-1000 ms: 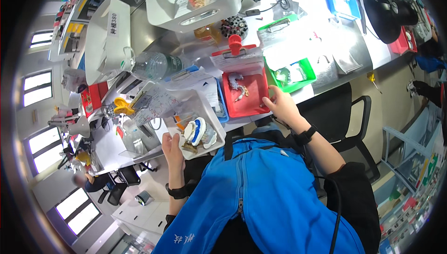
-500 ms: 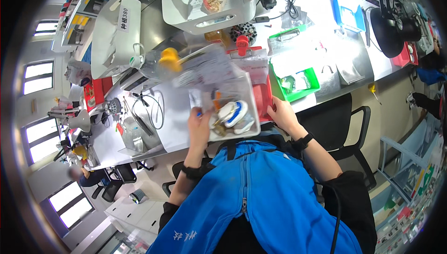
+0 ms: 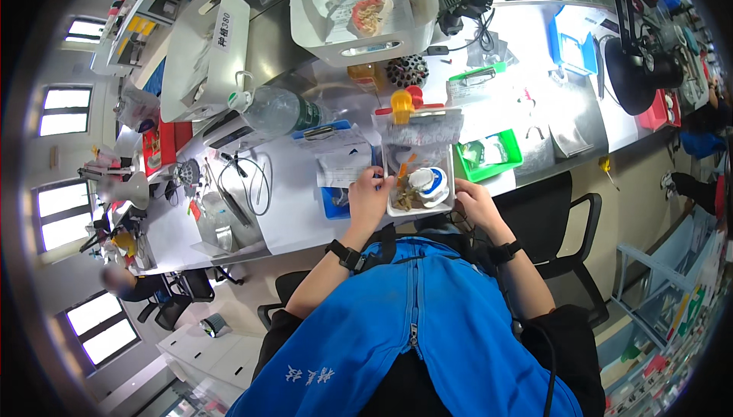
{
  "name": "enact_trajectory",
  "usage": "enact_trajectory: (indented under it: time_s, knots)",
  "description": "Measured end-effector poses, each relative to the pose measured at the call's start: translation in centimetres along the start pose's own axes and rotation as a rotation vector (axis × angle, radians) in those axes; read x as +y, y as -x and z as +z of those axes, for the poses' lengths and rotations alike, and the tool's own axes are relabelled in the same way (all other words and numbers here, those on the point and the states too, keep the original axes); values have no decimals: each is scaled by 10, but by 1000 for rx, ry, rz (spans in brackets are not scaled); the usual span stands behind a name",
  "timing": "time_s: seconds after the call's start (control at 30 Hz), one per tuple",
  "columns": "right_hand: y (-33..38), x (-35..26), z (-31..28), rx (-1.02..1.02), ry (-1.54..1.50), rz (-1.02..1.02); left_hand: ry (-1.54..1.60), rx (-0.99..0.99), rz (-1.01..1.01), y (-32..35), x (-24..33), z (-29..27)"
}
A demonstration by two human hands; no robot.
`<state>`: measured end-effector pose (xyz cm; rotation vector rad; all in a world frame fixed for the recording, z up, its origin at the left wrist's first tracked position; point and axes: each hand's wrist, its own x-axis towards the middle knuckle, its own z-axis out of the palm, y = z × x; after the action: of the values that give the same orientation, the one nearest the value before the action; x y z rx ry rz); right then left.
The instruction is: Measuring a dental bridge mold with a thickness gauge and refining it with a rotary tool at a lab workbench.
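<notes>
A white tray (image 3: 399, 209) lies in front of me near the table's front edge. Inside it are a rounded white-and-blue piece (image 3: 430, 186), an orange strip (image 3: 407, 165) and brownish lumps (image 3: 413, 197) that look like small casts. A printed sheet under a yellow clip (image 3: 402, 105) lies across the tray's far end. My left hand (image 3: 371, 197) is closed at the tray's left rim, fingertips curled. At the near right corner, my right hand (image 3: 476, 208) has its fingers bent round the edge; part of that grip is hidden.
Left of the tray sits a blue tray (image 3: 334, 207) with a clipboard; to the right, a green tray (image 3: 510, 148) holds bagged items. Farther back are a clear bottle (image 3: 281, 110), a large white bin (image 3: 359, 52) with a dental model, and a black desk lamp (image 3: 641, 73).
The white tray and its yellow-clipped sheet have moved right, carried with my left hand. The blue tray at the left has come into view, while the red tray is now mostly covered.
</notes>
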<state>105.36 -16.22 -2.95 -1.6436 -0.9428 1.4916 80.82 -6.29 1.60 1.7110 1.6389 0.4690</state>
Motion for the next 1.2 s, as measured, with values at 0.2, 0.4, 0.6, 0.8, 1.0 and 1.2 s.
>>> enact_trajectory:
  time_s: [0.2, 0.4, 0.6, 0.8, 1.0, 1.2]
  knots:
    - [6, -25, 7, -33, -34, 68, -239, 73, 174, 5, -14, 18]
    - [5, -23, 12, 23, 96, 30, -324, -161, 29, -9, -10, 30]
    - [8, -13, -17, -67, 20, 43, -84, -185, -43, -7, -19, 45]
    - [39, -55, -29, -140, -189, 35, 131, -267, -73, 14, 7, -45]
    - [-22, -8, -109, 686, 706, -270, 180, -135, -124, 46, -51, -155]
    - [-50, 4, -103, 544, 775, -171, 227, 128, -361, 81, -133, -246]
